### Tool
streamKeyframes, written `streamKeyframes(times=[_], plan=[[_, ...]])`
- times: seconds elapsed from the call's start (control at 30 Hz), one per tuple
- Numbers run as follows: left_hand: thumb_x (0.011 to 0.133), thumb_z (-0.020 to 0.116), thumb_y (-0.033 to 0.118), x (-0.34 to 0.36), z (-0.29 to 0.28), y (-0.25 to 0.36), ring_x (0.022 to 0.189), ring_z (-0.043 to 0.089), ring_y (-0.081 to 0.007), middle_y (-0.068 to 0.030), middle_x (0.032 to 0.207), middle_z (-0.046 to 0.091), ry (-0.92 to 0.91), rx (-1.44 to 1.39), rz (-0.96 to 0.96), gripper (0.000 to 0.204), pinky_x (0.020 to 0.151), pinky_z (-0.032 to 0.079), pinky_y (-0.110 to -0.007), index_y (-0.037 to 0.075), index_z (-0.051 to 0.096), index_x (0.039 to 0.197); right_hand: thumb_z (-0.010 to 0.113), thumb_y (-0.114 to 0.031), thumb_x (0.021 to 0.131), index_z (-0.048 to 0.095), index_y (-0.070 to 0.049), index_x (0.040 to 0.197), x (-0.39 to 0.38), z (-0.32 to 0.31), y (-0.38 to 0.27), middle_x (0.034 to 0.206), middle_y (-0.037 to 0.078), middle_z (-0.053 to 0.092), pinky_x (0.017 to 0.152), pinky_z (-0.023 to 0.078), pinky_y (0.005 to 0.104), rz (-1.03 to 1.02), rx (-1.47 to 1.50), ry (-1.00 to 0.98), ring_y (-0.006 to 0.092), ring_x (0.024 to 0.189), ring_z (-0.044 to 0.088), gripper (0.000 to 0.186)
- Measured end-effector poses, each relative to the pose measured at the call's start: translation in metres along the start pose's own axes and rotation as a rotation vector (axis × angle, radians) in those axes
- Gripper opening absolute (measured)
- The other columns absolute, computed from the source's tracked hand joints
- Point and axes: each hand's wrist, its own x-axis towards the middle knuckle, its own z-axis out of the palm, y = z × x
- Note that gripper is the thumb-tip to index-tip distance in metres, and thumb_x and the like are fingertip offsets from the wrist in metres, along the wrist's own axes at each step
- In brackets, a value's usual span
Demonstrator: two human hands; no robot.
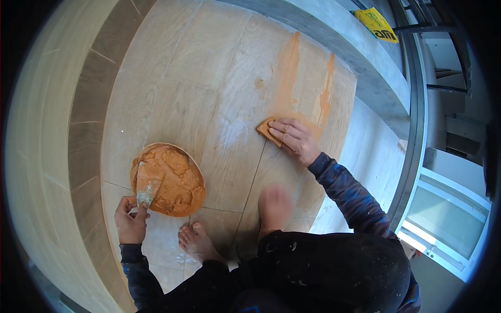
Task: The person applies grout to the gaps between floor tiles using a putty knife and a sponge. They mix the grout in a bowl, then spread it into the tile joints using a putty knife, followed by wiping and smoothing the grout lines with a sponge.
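My right hand presses flat on an orange sponge lying on the wood-look floor tiles. Orange smears run up the tiles beyond it. My left hand grips the handle of a putty knife, whose blade rests in a round bowl full of orange-brown paste. The bowl sits on the floor to the left of my bare feet.
My two bare feet stand on the tiles below the bowl, and my dark trousers fill the lower edge. A grey concrete step with a yellow packet runs at upper right. Darker tiles border the left. A glass door frame is at right.
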Motion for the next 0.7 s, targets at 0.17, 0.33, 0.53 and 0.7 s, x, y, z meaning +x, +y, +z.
streamKeyframes(times=[0.17,0.33,0.53,0.7], plan=[[0.097,0.071,0.012,0.000,-0.006,-0.027,0.065,0.069,-0.0128,-0.0052,0.096,0.068,0.022,-0.060,-0.037,0.017,0.049,0.048,-0.024,0.005,0.061,0.108,0.073,-0.007,0.076,0.070,-0.002,0.125,-0.023,0.003,-0.005,0.131,0.009,0.069,0.101,0.054,0.0407,-0.044,-0.080,-0.047,0.0295,0.121,0.064,0.049],[0.096,0.066,0.006,0.006,0.000,-0.059,0.076,0.064,-0.0125,-0.0077,0.115,0.062,-0.092,-0.323,-0.080,0.041,0.059,0.054,-0.027,0.008,0.047,0.133,0.068,0.000,0.082,0.067,-0.003,0.126,-0.004,-0.032,-0.024,0.120,0.012,0.070,0.096,0.053,0.0403,0.290,0.113,-0.171,0.0340,0.110,0.064,0.044],[0.091,0.063,-0.003,0.001,0.008,-0.042,0.088,0.063,-0.0132,-0.0070,0.117,0.060,-0.179,-0.525,-0.074,0.060,0.067,0.057,-0.028,0.007,0.039,0.145,0.063,0.005,0.080,0.064,-0.003,0.126,0.041,0.001,-0.013,0.115,0.016,0.067,0.094,0.051,0.0424,0.355,-0.090,0.058,0.0370,0.107,0.060,0.046],[0.095,0.062,0.003,0.006,0.011,-0.062,0.094,0.063,-0.0145,-0.0068,0.116,0.062,-0.208,-0.731,-0.106,0.047,0.072,0.058,-0.032,0.007,0.044,0.139,0.060,0.003,0.076,0.062,-0.001,0.129,0.013,0.013,-0.063,0.120,0.014,0.066,0.100,0.050,0.0411,0.305,-0.072,-0.061,0.0338,0.111,0.060,0.053]])
